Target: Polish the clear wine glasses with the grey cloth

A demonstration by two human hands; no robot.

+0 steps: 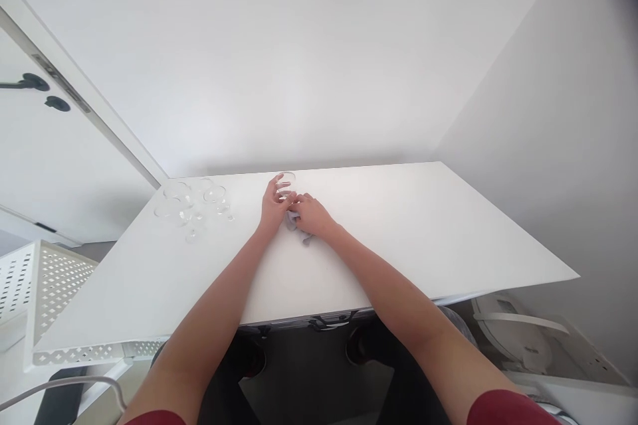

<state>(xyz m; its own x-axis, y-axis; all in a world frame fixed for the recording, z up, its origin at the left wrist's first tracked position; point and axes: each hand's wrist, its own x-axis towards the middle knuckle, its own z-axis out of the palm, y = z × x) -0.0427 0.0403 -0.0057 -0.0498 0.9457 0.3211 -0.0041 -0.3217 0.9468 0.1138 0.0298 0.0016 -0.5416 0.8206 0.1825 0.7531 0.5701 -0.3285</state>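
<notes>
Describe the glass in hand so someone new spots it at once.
On the white table, go to the far edge, just left of its middle. There the left hand curls its fingers around a clear glass, the right hand close beside. It alone is held; the other clear glasses are grouped further left.

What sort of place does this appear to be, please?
Probably a small room, perhaps at home: a door with a dark lever handle, and a white table by a wall, bearing stemmed glasses.

Bright, diffuse light; glasses [214, 194] washed out; soft shadow behind table [423, 226]; right wall [563, 113] dimmer.
</notes>
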